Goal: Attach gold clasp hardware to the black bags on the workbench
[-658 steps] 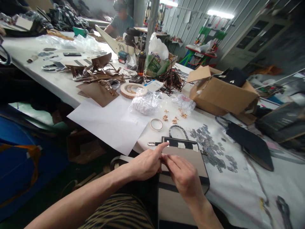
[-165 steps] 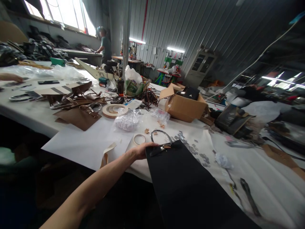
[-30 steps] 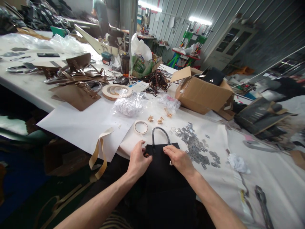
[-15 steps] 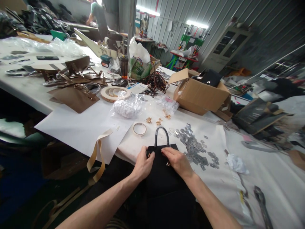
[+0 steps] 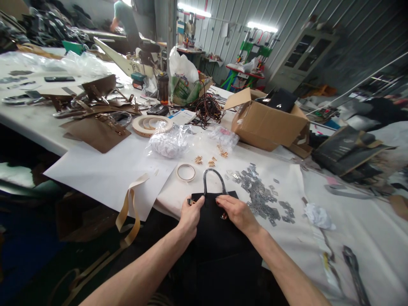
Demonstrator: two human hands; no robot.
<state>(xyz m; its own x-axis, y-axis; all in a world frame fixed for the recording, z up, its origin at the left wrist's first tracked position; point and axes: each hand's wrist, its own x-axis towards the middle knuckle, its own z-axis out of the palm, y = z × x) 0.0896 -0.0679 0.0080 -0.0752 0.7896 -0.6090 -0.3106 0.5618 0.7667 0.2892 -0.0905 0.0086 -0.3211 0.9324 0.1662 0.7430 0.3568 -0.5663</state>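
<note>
A black bag with a thin arched handle stands at the table's front edge, close to my body. My left hand pinches its upper left corner, thumb on the near face, with a small dark and tan piece showing by the fingers. On the right, my right hand has its fingers closed on the upper part of the bag, just below the handle's right end. A small shiny metal fitting shows under those fingers. Whatever lies beneath the fingertips is hidden.
Grey metal plates lie right of the bag. Beyond it are a tape roll, small gold parts and a plastic bag. A cardboard box stands farther right, brown leather pieces left. A person is at the back.
My left hand has shifted slightly left along the bag's top corner, and the small piece by its fingers shows more. My right hand has barely moved. The view has shifted slightly.
</note>
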